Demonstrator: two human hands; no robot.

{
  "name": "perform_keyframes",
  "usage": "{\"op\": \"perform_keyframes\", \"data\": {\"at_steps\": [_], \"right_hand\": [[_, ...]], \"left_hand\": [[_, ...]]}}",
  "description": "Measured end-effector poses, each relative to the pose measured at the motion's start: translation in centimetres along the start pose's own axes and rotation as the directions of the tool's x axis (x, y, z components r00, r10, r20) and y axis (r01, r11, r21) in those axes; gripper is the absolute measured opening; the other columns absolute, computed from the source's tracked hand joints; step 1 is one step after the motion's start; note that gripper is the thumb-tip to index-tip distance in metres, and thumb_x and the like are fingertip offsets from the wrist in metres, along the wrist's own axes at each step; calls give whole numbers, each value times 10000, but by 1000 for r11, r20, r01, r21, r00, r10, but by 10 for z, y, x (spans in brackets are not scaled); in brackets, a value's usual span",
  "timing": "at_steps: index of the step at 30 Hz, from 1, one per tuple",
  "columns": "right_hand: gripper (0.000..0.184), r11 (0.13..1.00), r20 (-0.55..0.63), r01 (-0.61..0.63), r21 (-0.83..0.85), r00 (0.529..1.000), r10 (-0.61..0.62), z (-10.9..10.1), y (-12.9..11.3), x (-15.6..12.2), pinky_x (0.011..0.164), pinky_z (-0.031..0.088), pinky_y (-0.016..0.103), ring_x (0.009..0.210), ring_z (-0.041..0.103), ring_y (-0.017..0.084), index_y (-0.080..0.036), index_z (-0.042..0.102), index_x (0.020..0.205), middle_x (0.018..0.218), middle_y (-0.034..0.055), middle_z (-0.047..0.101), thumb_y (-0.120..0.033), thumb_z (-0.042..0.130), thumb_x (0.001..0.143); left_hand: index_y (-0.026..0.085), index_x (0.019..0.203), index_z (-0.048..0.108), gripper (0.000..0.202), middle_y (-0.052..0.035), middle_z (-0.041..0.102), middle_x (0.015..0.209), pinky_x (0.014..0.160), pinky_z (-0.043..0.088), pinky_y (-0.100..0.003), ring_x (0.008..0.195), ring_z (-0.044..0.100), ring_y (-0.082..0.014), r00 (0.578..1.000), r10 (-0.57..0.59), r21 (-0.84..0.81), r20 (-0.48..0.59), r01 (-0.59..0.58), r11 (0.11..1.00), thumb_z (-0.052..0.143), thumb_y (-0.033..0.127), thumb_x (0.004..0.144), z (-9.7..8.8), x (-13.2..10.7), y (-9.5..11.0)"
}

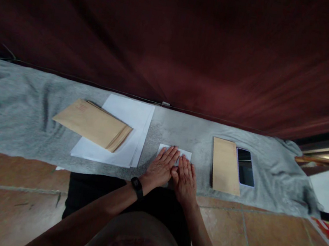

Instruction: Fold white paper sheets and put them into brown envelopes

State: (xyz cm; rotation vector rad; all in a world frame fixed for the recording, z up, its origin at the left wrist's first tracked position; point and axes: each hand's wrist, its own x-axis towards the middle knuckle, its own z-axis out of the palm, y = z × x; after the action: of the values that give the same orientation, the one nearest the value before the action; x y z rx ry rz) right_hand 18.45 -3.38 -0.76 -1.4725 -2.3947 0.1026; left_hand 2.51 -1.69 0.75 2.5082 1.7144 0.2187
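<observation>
A small folded white paper (186, 154) lies on the grey cloth in front of me, mostly covered by my hands. My left hand (162, 166) rests flat on its left part, fingers stretched out and pointing away from me. On the right part lies my right hand (185, 177), also flat, its fingers extended and its thumb close to the left hand. A black band (137, 188) is around my left wrist. Neither hand grips anything; both press on the paper from above.
Several brown envelopes (89, 123) are stacked at the left, on top of large white sheets (134, 114). To the right, a single brown envelope (225, 166) lies beside a phone (245, 167). Grey cloth (182, 126) covers the narrow surface, with a dark red curtain (176, 50) behind.
</observation>
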Motion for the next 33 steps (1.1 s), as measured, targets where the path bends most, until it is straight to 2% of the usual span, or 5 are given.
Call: {"op": "perform_keyframes", "data": {"at_steps": [10, 19, 23, 29, 33], "right_hand": [[623, 997, -2, -50, -56, 999, 50, -2, 10, -5, 1227, 255, 493, 1503, 328, 268, -170, 144, 1624, 1623, 129, 342, -413, 321, 1079], [617, 992, -50, -79, -101, 996, 74, -1, 16, -7, 1219, 270, 473, 1480, 371, 268, -162, 140, 1625, 1598, 122, 395, -351, 348, 1076], [623, 991, -69, -80, -105, 995, 73, -1, 15, -6, 1218, 275, 468, 1468, 394, 268, -166, 151, 1624, 1582, 124, 422, -352, 371, 1071], [616, 993, -78, -74, -94, 995, 66, 1, 16, -7, 1218, 277, 471, 1457, 413, 271, -172, 162, 1624, 1581, 126, 422, -367, 355, 1072], [611, 993, -84, -77, -92, 994, 70, 0, 17, -6, 1217, 282, 473, 1464, 402, 263, -168, 153, 1623, 1583, 130, 420, -343, 356, 1074]], "left_hand": [[142, 1572, 315, 593, -100, 320, 1641, 1272, 185, -471, 1544, 225, -227, 998, -30, -2, -51, 30, 1000, 385, 353, 1022, -2, -15, -13], [81, 1570, 294, 600, -144, 341, 1622, 1251, 256, -469, 1529, 265, -246, 986, -113, 39, -123, 118, 992, 357, 312, 1019, -1, -35, -29], [66, 1586, 239, 613, -157, 326, 1626, 1242, 278, -480, 1531, 254, -259, 975, -167, 43, -148, 175, 984, 342, 267, 1016, -4, -40, -24], [121, 1605, 196, 633, -112, 298, 1646, 1256, 269, -425, 1532, 252, -226, 994, 6, 19, -113, -4, 1000, 374, 294, 1023, -4, -46, 5], [148, 1607, 197, 669, -110, 306, 1644, 1254, 271, -441, 1528, 265, -236, 994, 41, 2, -99, -41, 999, 428, 342, 1010, -1, -52, 9]]}}
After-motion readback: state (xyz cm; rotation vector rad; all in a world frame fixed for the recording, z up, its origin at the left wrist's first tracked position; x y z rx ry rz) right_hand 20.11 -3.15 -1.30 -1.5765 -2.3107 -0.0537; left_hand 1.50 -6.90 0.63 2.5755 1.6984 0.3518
